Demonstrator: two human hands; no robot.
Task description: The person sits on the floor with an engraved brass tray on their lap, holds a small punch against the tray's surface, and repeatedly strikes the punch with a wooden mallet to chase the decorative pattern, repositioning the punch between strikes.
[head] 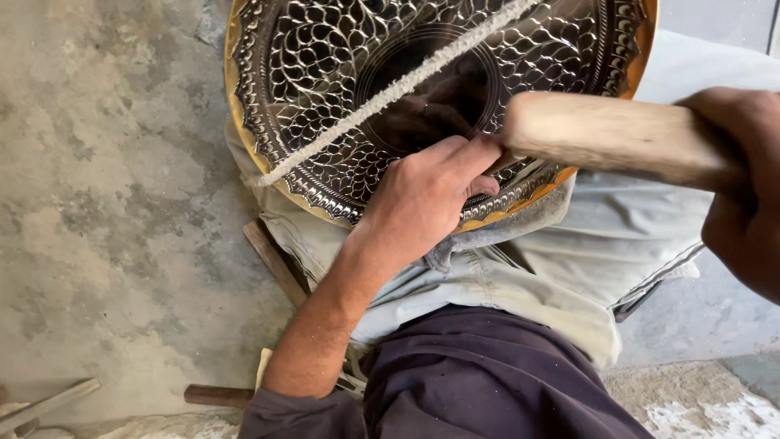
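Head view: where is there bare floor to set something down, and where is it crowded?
Free: concrete floor left of the engraved tray, above the wooden strips. Crowded: the lap, where the left hand rests on the tray and the right hand grips a wooden handle.

Left hand on engraved tray

The engraved tray rests on the person's lap, a cord lying across it.

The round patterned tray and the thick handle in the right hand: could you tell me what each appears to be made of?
The tray looks like metal: dark, glossy, embossed leaf pattern with bright glints and a brass-coloured rim. The handle held by the right hand looks like bare, unvarnished wood, pale, matt and faintly grained.
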